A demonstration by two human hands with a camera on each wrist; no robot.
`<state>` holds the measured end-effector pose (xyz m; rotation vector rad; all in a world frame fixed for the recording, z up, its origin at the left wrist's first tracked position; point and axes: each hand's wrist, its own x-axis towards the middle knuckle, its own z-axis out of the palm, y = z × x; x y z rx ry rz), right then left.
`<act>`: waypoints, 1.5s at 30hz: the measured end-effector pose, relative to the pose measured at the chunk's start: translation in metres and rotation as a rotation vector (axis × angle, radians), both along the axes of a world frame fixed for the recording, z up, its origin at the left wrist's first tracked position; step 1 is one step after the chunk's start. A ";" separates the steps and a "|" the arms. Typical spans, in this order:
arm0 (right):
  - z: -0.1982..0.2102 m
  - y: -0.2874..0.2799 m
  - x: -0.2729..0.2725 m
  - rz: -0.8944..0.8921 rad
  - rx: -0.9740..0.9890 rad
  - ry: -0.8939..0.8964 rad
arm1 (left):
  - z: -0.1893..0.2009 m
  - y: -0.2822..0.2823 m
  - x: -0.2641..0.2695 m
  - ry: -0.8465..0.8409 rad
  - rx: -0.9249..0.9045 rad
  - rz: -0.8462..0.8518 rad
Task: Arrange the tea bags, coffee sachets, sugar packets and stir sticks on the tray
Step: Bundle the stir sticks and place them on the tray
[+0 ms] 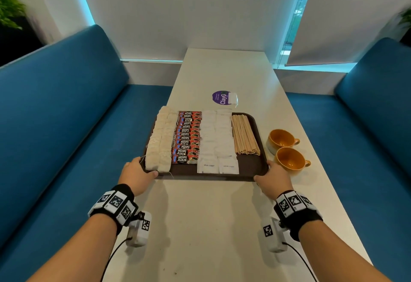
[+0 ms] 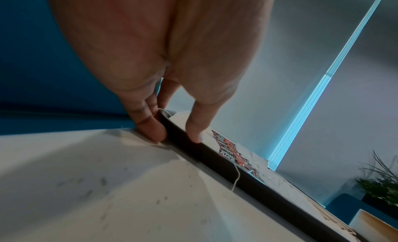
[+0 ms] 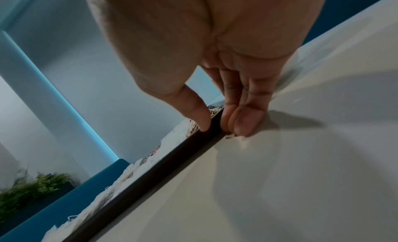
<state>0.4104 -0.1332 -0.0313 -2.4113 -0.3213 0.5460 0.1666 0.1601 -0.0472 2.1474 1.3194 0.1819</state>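
A dark brown tray lies on the white table. It holds two rows of tea bags, a row of red coffee sachets, two rows of white sugar packets and a bundle of wooden stir sticks. My left hand pinches the tray's near left corner, thumb on the rim and fingers against its outer edge. My right hand grips the near right corner the same way, thumb on the rim. The tray's underside is hidden.
Two orange cups stand just right of the tray, close to my right hand. One loose tea bag lies beyond the tray on a purple sticker. Blue benches flank the narrow table.
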 end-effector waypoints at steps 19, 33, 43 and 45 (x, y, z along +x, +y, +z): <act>-0.004 0.067 0.042 -0.046 -0.010 -0.054 | 0.001 0.062 0.050 0.024 -0.045 0.062; 0.080 -0.075 0.027 0.215 0.073 -0.266 | 0.106 -0.100 0.097 -0.362 -0.016 -0.529; 0.061 -0.095 0.149 0.341 -0.155 -0.403 | 0.051 -0.204 0.165 -0.104 0.006 -1.144; 0.057 -0.084 0.164 0.401 -0.152 -0.378 | 0.047 -0.212 0.174 -0.073 0.028 -1.194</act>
